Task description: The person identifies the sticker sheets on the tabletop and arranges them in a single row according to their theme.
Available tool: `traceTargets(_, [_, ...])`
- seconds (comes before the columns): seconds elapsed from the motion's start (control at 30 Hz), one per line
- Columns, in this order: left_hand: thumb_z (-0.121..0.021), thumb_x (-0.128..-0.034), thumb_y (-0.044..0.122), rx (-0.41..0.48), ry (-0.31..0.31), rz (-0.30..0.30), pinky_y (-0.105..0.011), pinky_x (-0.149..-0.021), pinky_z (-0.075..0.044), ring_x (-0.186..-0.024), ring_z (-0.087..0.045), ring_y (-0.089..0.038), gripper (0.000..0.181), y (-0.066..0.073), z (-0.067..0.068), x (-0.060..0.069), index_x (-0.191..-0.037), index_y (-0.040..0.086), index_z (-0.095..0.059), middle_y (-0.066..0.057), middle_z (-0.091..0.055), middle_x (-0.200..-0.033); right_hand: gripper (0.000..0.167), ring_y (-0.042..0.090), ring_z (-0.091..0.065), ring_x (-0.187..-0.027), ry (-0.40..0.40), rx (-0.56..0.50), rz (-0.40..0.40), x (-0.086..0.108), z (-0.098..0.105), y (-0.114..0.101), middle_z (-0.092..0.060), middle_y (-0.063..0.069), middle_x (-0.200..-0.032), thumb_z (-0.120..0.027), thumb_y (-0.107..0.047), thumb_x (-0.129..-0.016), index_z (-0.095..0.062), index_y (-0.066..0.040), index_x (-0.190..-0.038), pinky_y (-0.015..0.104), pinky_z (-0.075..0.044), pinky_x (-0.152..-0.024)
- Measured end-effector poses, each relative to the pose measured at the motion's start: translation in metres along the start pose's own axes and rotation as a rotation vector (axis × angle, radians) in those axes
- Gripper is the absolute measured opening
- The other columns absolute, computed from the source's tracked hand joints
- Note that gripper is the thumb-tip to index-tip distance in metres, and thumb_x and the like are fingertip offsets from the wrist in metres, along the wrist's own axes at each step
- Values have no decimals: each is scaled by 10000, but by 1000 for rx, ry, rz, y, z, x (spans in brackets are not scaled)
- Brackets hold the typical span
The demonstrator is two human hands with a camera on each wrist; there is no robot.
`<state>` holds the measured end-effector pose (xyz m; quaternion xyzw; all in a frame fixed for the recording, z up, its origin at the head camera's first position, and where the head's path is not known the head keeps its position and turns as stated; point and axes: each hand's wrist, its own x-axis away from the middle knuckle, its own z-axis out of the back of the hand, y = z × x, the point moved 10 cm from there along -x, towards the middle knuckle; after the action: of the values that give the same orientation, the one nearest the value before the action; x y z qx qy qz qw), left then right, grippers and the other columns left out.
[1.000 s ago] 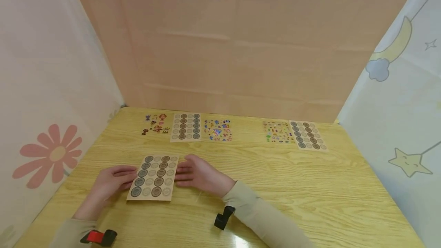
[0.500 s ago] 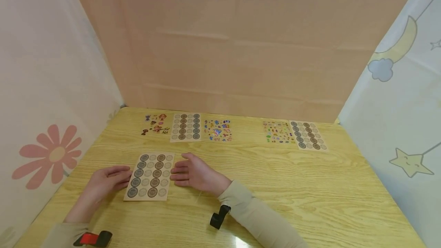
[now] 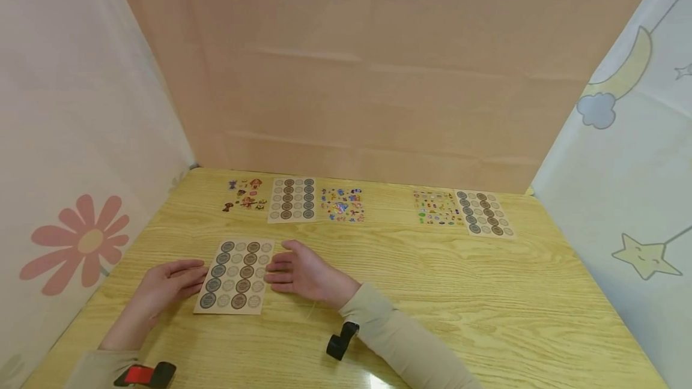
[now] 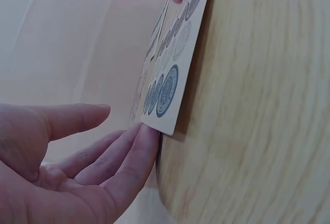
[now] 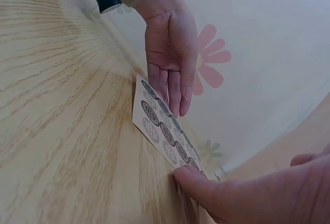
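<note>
A beige sticker sheet [image 3: 235,276] printed with rows of dark and pale round seals lies between both hands. My left hand [image 3: 169,288] is at its left side with straight fingers; in the left wrist view its fingertips [image 4: 148,134] touch the sheet's edge, the thumb standing apart. At the right side, my right hand [image 3: 309,275] has its fingers extended sideways, and a fingertip [image 5: 188,172] meets the edge in the right wrist view. A narrow shadow runs along the sheet's near edge. Whether it lies fully flat cannot be told.
Along the back of the wooden table [image 3: 432,293] lie a cartoon sticker sheet [image 3: 245,196], a round-seal sheet [image 3: 292,200], a blue-purple sticker sheet [image 3: 342,205], a small colourful sticker sheet [image 3: 437,207] and another round-seal sheet [image 3: 485,214]. Fabric walls enclose three sides.
The sticker sheet and both hands have shifted slightly left and the sheet looks lower against the table. Over the last half second almost nothing moves.
</note>
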<state>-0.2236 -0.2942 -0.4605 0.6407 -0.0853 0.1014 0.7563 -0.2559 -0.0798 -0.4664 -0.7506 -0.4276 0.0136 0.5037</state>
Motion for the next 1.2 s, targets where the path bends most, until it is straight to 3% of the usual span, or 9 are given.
traceTargets(0.47, [-564, -974, 118, -63, 41, -49, -279, -822, -543, -903, -650, -61, 510, 6, -1, 1, -1333, -195, -383, -225, -591, -1203, 698, 388, -436, -1255, 9, -31, 16, -3, -3, 4, -434, 251, -1344, -397, -393, -982, -252, 134, -1417, 465, -352, -1065])
traceTargets(0.63, [-619, -949, 216, -181, 78, -36, -228, -805, -532, -910, -623, -24, 561, 10, 1, -1, -1338, -143, -432, -263, -555, -1261, 689, 385, -432, -1260, 5, -27, 25, -4, -4, 4, -430, 247, -1350, -388, -384, -990, -247, 136, -1420, 457, -348, -1070])
traceTargets(0.77, [-575, -954, 396, -299, 98, -9, -197, -820, -485, -982, -580, -46, 629, 18, -2, -7, -1361, -70, -461, -231, -531, -1315, 660, 378, -436, -1259, 7, -11, 32, -3, -3, 3, -430, 250, -1355, -392, -362, -988, -272, 127, -1414, 450, -343, -1074])
traceTargets(0.87, [-536, -950, 477, -258, 90, -20, -215, -847, -493, -1015, -596, -97, 689, 27, -9, -13, -1355, -76, -462, -208, -566, -1281, 627, 366, -466, -1232, 16, 14, 40, -2, -1, 0, -454, 246, -1336, -412, -338, -975, -312, 110, -1403, 445, -355, -1065])
traceTargets(1.0, [-549, -961, 423, -73, 35, -65, -232, -828, -529, -981, -647, -137, 676, 34, -21, -24, -1320, -141, -452, -172, -643, -1165, 541, 366, -493, -1200, 41, 29, 62, 2, 7, -9, -492, 254, -1293, -444, -273, -960, -380, 82, -1363, 443, -382, -1045])
traceTargets(1.13, [-541, -975, 383, -5, -22, -98, -225, -826, -528, -986, -649, -137, 654, 45, -31, -32, -1331, -154, -429, -155, -646, -1160, 514, 395, -457, -1239, 61, 2, 88, 5, 17, -27, -454, 287, -1337, -422, -236, -970, -379, 82, -1372, 455, -357, -1064])
traceTargets(1.2, [-501, -992, 394, -26, -57, -110, -238, -865, -514, -1038, -631, -154, 657, 54, -38, -35, -1355, -144, -403, -191, -604, -1225, 519, 405, -429, -1264, 66, -16, 98, 7, 22, -38, -415, 297, -1376, -407, -235, -982, -361, 83, -1390, 460, -331, -1082])
